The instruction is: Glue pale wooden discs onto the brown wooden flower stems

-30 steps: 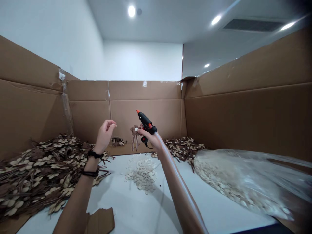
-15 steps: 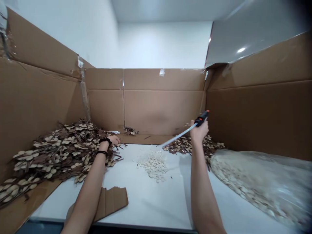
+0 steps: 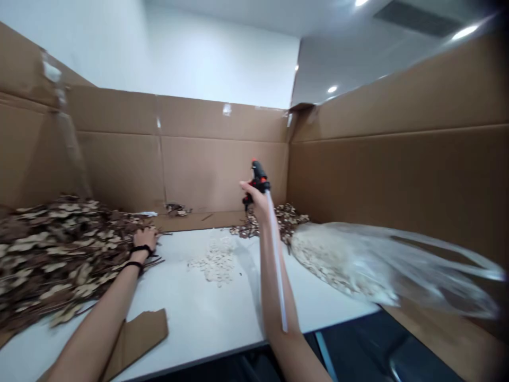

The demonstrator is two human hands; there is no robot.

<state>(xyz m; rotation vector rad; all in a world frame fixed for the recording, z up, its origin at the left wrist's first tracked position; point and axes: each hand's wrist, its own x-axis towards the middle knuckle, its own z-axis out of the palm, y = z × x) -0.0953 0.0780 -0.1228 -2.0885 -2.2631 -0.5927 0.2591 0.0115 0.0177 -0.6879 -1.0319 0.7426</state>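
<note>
My right hand (image 3: 257,200) grips a black hot glue gun (image 3: 259,178) with red parts, raised above the far side of the table. A long whitish glue stick (image 3: 277,260) sticks out of the gun's back and runs down along my forearm. My left hand (image 3: 146,239), with two dark bands at the wrist, is at the right edge of a big heap of brown and cream flower-shaped pieces (image 3: 67,249) with thin brown stems. Its fingers are blurred, and whether they hold a piece is not clear. Small cream discs (image 3: 217,262) lie scattered between my hands.
Cardboard walls (image 3: 222,170) enclose the white table (image 3: 199,318). A smaller pile of brown and cream pieces (image 3: 292,217) lies at the back right, beside a clear plastic bag (image 3: 350,260) of cream discs. A cardboard scrap (image 3: 145,334) lies at the front left.
The view has swung to the right. My right hand has turned the glue gun, so the glue stick now points back toward me instead of left over the discs. My left hand stays by the heap.
</note>
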